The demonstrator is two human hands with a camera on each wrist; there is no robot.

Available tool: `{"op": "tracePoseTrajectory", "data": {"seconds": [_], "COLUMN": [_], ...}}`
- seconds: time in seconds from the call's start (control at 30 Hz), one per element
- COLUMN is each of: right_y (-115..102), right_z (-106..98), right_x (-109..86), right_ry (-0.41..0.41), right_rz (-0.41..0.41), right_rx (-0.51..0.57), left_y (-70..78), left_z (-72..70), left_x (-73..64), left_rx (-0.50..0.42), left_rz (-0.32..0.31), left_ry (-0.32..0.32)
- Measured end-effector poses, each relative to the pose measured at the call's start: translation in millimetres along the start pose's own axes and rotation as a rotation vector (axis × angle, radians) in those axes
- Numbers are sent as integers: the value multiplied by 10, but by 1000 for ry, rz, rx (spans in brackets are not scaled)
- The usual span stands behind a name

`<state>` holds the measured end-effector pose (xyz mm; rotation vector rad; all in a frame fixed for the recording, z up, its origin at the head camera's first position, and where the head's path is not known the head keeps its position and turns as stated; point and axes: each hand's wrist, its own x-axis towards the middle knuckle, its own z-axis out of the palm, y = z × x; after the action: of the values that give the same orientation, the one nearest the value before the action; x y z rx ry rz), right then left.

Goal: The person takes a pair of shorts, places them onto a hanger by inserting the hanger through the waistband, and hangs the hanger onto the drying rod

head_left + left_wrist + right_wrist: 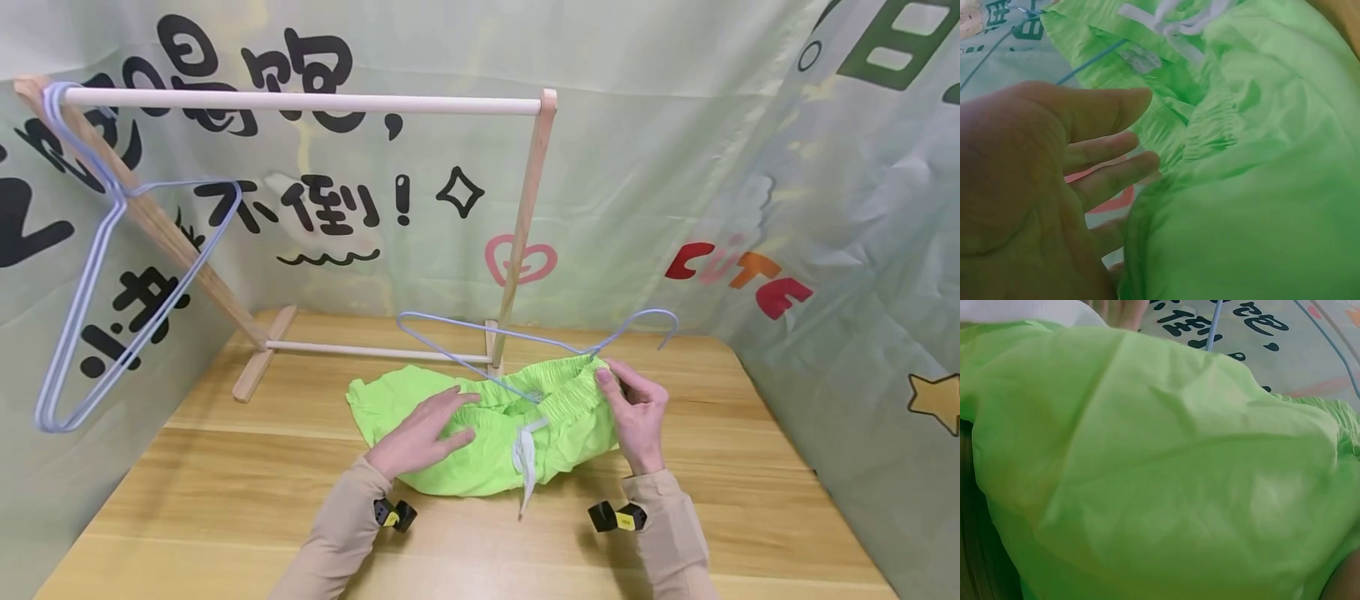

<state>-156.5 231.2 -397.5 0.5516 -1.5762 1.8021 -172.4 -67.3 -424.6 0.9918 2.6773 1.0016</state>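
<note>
Bright green shorts [465, 471] with a gathered elastic waistband and a white drawstring [527, 458] lie on the wooden table. A light blue wire hanger [651, 312] reaches partly into the waist opening, its hook pointing right. My right hand [639, 408] pinches the waistband's right end between thumb and fingers, just below the hanger's neck. On the left, my left hand [423, 433] lies over the waistband with fingers extended. In the left wrist view, the left thumb and fingers [1141, 103] are apart beside the waist opening. Green fabric [1147, 462] fills most of the right wrist view.
A wooden rack with a white top rod [300, 101] stands behind, to the left. Blue hangers [120, 193] hang at its left end. Its right foot stands close behind the shorts. A printed cloth backdrop [637, 167] encloses the table [750, 500] at the back and sides.
</note>
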Motion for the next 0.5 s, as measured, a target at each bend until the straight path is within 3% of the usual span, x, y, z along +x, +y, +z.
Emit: {"op": "tracePoseTrajectory", "data": {"seconds": [0.23, 0.5], "right_y": [12, 16], "right_z": [-9, -22], "right_x": [5, 25], "right_ry": [19, 36], "right_rz": [3, -9], "right_rx": [-36, -13], "left_y": [-51, -93], "left_z": [-1, -53], "left_x": [-23, -42], "left_rx": [57, 169], "left_rz": [-39, -76], "left_ry": [-33, 24]}}
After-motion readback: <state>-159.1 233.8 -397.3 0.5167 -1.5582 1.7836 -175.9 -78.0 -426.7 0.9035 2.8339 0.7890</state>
